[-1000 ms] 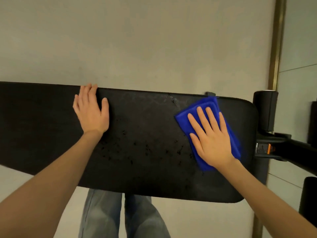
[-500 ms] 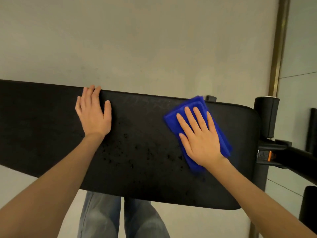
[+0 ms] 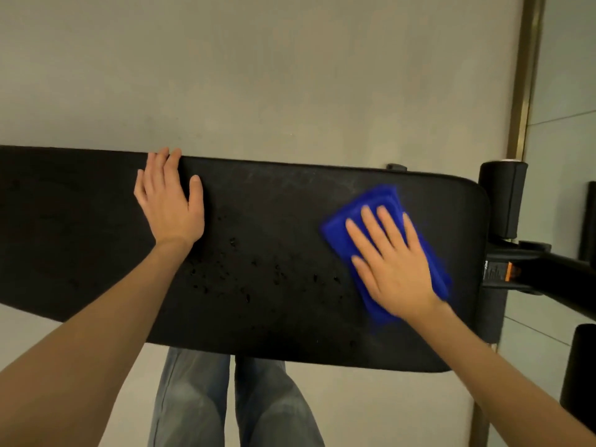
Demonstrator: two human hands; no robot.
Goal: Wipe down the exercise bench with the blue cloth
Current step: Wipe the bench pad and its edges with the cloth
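Surface (image 3: 274, 221) of black padding, seen from above, running from the left edge of the view to a rounded end at right.

Left hand (image 3: 169, 204): laid flat on the padding left of centre. The fingers are straight and close together, the fingertips reach the far edge, and the thumb is spread to the right. Its grip is fully open and holds nothing.

Right hand (image 3: 393, 269): laid flat, palm down, on the cloth (image 3: 367, 200). The fingers are straight and slightly fanned, pointing toward the far edge. Its grip is likewise open, with the cloth pressed beneath palm and fingers and not pinched.

Cloth: blue, folded into a rectangle, lying askew on the right part of the surface, short of the rounded end. One end shows beyond the fingertips and the other beside the wrist. Its edges are blurred.

Droplets (image 3: 245, 272): dark beads scattered on the padding between the two hands, thickest toward the middle. Faint pale streaks mark the padding near the far edge.

Knob (image 3: 396, 166): small and black, projecting at the far edge beyond the cloth.

Frame (image 3: 548, 272): a black bar running off to the right from the rounded end, bearing an orange tag (image 3: 509, 271). A black roller (image 3: 503, 198) stands just beyond that end.

Legs (image 3: 232, 401) in blue jeans show under the near edge, above a pale grey floor (image 3: 258, 75). A brass strip (image 3: 525, 75) runs along the floor at right.
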